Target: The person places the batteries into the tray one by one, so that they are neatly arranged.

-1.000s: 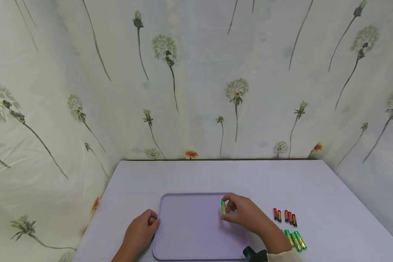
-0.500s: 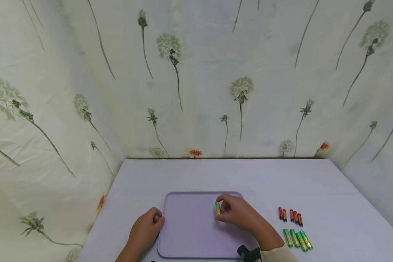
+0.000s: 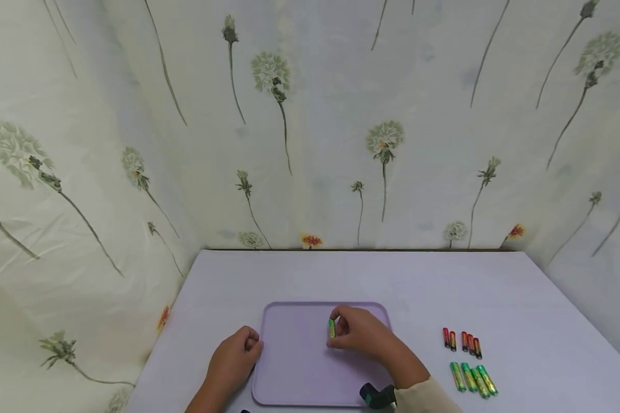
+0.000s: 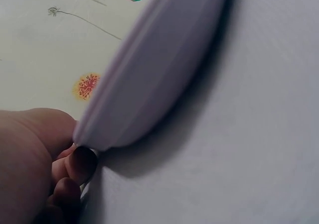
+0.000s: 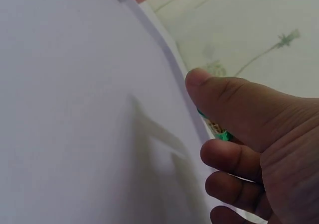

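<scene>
A green and gold battery [image 3: 332, 328] is pinched between the thumb and fingertips of my right hand [image 3: 360, 334], above the right half of a shallow purple tray [image 3: 294, 367]. In the right wrist view the thumb hides most of that battery [image 5: 217, 128]. At the tray's left side my left hand [image 3: 232, 361] grips the rim, the thumb and curled fingers meeting at the edge, as the left wrist view shows beside the tray wall [image 4: 144, 79].
Right of the tray, several red batteries [image 3: 465, 341] lie in a row, with several green batteries [image 3: 470, 377] nearer the front. A black device [image 3: 376, 396] sits at the right wrist. Flower-patterned sheeting [image 3: 320, 115] surrounds the white table [image 3: 418, 281].
My right hand has carried the green battery to the left over the tray. The left hand keeps its place at the tray's edge, while the head view has shifted slightly.
</scene>
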Demonstrator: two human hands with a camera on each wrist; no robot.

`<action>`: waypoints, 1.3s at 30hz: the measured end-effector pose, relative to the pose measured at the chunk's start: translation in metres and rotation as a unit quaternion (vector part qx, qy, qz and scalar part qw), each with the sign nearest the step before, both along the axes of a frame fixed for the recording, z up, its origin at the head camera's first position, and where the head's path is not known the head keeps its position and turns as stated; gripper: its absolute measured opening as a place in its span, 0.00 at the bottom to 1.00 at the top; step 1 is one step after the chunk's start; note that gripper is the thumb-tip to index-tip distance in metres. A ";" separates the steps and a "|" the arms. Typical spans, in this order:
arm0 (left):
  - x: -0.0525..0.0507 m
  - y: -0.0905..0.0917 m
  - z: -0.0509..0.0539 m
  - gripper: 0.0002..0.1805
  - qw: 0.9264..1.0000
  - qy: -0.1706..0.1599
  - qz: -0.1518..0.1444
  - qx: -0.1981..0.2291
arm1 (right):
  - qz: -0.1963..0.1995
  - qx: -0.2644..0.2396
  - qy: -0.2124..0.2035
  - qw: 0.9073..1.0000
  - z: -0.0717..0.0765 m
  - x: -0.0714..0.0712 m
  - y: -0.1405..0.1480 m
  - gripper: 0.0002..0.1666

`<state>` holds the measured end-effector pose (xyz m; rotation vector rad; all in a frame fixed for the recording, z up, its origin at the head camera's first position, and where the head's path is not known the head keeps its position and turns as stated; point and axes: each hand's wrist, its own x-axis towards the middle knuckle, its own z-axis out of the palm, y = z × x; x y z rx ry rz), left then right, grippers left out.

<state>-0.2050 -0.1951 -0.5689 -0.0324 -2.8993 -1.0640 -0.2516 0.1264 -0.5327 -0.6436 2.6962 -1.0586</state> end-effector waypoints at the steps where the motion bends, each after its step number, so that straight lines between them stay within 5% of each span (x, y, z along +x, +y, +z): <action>1: 0.000 0.000 -0.001 0.06 1.000 -0.001 0.000 0.000 | 0.002 0.001 -0.003 1.000 -0.001 0.000 -0.002 0.30; 18: -0.004 -0.004 0.001 0.05 1.000 0.000 0.002 -0.002 | 0.052 0.022 -0.004 0.998 -0.006 -0.019 -0.039 0.28; 39: -0.003 -0.003 -0.002 0.06 1.000 -0.022 -0.003 -0.011 | 0.064 0.060 -0.022 0.996 -0.012 -0.020 -0.078 0.28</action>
